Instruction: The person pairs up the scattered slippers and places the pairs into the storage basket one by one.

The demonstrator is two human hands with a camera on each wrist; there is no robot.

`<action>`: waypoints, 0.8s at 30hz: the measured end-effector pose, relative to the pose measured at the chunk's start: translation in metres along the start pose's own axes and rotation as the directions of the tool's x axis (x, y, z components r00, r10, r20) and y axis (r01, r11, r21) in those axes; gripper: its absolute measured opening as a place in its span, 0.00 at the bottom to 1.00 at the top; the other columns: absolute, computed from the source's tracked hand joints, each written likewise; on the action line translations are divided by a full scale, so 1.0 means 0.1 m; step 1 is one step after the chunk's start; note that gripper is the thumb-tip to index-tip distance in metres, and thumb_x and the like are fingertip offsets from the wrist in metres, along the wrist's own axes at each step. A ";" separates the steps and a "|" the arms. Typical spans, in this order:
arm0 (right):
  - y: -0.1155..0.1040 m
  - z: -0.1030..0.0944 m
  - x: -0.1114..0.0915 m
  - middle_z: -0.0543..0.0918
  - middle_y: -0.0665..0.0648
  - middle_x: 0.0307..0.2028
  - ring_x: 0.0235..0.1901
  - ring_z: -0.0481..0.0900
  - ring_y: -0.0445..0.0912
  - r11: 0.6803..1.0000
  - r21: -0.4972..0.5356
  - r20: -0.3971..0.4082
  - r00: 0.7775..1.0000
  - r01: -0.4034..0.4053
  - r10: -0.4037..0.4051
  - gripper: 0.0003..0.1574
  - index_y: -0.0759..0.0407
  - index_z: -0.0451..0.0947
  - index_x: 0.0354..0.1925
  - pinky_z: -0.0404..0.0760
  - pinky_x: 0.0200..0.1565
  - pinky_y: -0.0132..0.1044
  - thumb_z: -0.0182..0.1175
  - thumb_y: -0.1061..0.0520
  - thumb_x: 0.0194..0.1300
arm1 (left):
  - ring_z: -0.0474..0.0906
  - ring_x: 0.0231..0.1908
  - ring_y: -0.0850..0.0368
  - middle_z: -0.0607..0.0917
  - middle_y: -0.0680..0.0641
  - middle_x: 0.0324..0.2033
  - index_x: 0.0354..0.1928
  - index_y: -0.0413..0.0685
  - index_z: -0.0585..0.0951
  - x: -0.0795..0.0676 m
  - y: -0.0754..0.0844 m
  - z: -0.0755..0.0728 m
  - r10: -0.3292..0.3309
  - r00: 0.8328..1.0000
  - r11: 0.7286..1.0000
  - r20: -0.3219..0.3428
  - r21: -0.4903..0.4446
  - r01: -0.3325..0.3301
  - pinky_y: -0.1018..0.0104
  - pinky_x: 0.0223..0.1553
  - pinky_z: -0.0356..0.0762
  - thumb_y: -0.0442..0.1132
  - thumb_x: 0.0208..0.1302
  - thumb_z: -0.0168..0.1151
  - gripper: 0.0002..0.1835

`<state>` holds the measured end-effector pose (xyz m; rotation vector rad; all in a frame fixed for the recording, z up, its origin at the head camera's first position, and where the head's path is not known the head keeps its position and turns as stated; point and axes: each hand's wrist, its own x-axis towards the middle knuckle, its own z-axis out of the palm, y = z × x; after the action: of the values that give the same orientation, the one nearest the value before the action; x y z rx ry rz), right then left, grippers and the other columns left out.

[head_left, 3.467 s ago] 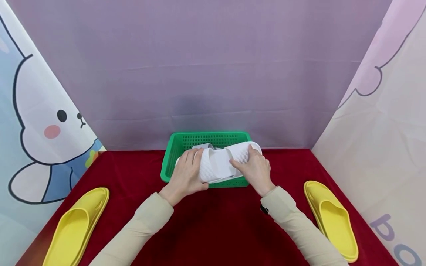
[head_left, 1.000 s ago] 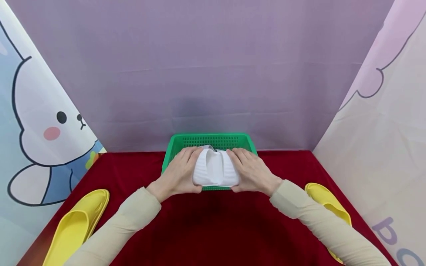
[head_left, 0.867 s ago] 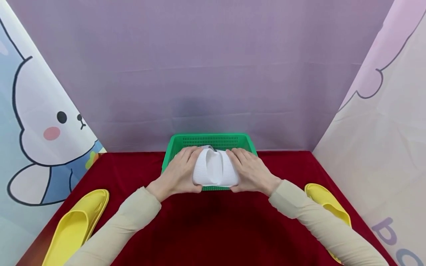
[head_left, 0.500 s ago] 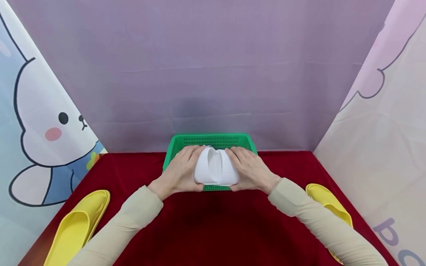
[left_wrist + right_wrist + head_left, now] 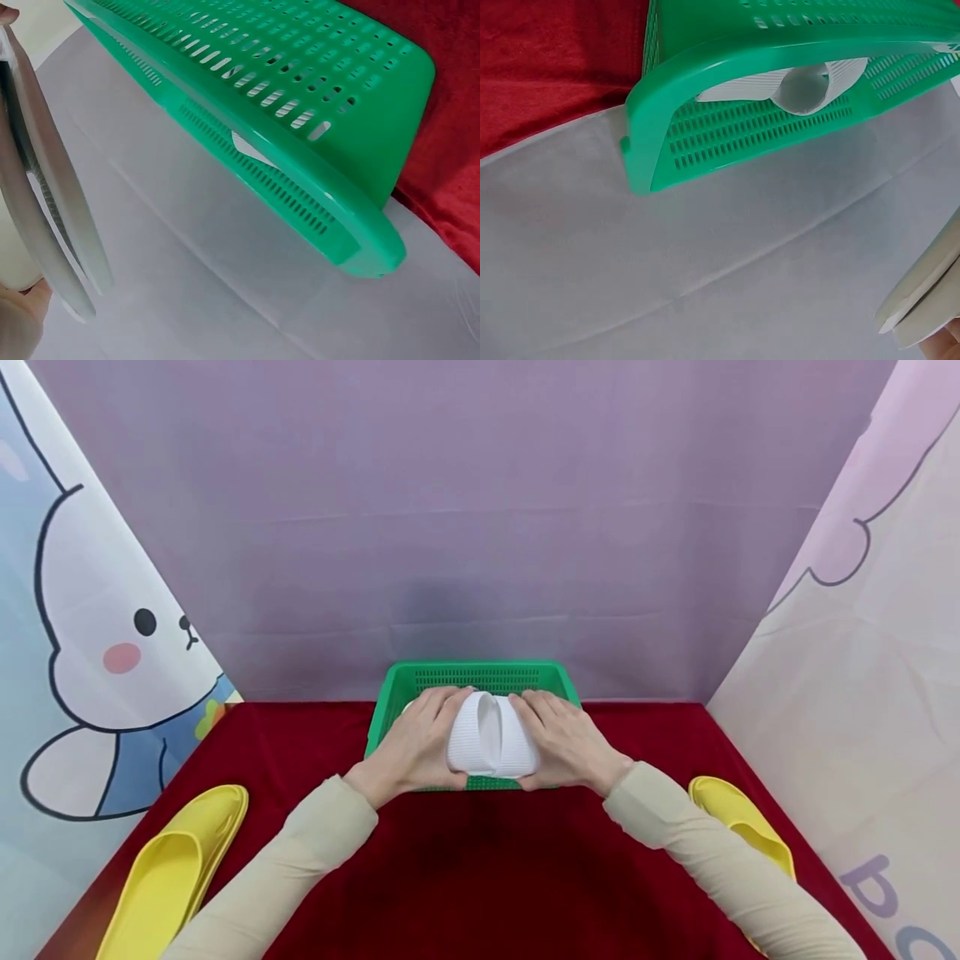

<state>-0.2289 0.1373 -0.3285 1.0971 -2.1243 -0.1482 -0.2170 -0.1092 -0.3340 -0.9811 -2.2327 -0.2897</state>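
Note:
In the head view, a white ribbed slipper [image 5: 467, 739] is bent between both hands, above the front of a green basket [image 5: 480, 665]. The left hand [image 5: 420, 739] grips one end, thumb below and fingers on top. From the other side, the right hand [image 5: 566, 739] grips it the same way. Two layers of the bent slipper [image 5: 56, 157] lie nearly together at the edge of the left wrist view. The right wrist view shows another white slipper [image 5: 802, 90] inside the basket. The hands hide much of the basket's inside in the head view.
One yellow slipper [image 5: 176, 860] lies on the red cloth [image 5: 480, 877] at the left. Another yellow slipper [image 5: 731, 810] lies at the right, partly covered by the right sleeve. A purple backdrop [image 5: 480, 527] rises behind the basket, with printed panels on both sides.
The white slipper was stretched out 3.5 seconds ago; now it is bent. Over the last second the left hand moved slightly right and the slipper's opening narrowed. The right hand stayed nearly still.

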 end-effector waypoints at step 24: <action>0.05 0.00 -0.16 0.69 0.60 0.56 0.57 0.67 0.53 0.961 0.161 0.175 0.965 -0.225 0.196 0.66 0.61 0.57 0.64 0.77 0.49 0.47 0.67 0.31 0.33 | 0.54 0.67 0.46 0.60 0.41 0.67 0.65 0.37 0.62 -0.40 0.01 -0.03 -0.110 0.991 0.989 0.082 -0.090 0.117 0.53 0.64 0.59 0.45 0.48 0.71 0.44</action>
<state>-0.2260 0.1524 -0.3349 0.9772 -2.4207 0.0618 -0.1952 -0.1320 -0.3583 -0.9302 -2.3684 -0.4184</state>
